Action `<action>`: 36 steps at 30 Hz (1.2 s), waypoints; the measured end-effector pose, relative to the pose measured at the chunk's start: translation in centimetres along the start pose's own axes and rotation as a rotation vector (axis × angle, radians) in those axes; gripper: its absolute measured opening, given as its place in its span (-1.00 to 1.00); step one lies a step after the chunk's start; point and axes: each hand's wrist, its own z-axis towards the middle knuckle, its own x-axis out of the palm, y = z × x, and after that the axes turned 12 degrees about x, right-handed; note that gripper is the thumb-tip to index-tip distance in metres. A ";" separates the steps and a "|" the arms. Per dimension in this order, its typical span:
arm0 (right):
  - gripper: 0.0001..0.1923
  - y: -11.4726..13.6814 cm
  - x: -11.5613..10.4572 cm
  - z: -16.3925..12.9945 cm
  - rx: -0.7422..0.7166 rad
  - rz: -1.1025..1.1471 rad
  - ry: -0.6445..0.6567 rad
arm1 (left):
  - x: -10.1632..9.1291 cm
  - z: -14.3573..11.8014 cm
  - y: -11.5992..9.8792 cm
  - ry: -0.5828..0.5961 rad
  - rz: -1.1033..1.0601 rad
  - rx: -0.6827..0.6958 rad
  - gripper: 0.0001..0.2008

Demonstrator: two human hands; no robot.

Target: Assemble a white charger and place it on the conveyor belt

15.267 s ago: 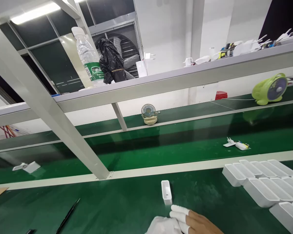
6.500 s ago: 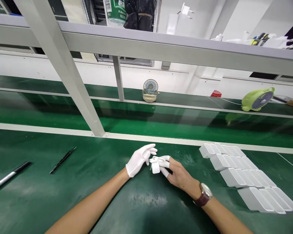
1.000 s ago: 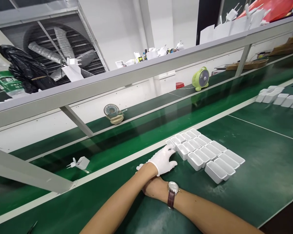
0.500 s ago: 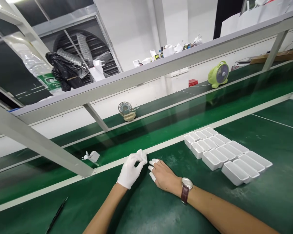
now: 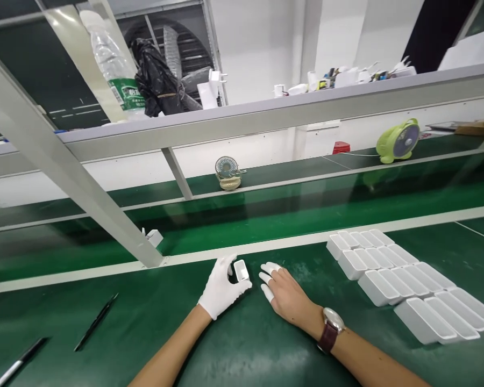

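My left hand [image 5: 221, 287], in a white glove, is open around a small white plastic housing [image 5: 241, 270] on the green bench top. Its thumb and fingers are spread apart, with a dark gap between the fingers and the housing. Just to the right, my right hand [image 5: 284, 290] rests near the bench with white finger cots on several fingertips. Those fingers are stretched out, open and holding nothing. Rows of open white plastic housings [image 5: 391, 285] stand side by side on the right.
Two dark pen-like tools [image 5: 95, 322] lie at the left. A slanted metal post [image 5: 100, 196] meets the bench's pale edge strip, with a white plug adapter [image 5: 155, 237] behind it. Beyond are a small beige fan [image 5: 227, 174], a green fan [image 5: 398, 141] and an overhead shelf [image 5: 242, 119].
My left fingers have spread from a pinch on the small housing, which now stands on the bench between them. My right hand stays close by. The camera view has shifted and levelled.
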 end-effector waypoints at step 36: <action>-0.63 -0.3 -0.2 -0.3 -0.011 -0.025 0.082 | -0.2 -0.1 0.5 0.154 -0.328 -0.120 -0.37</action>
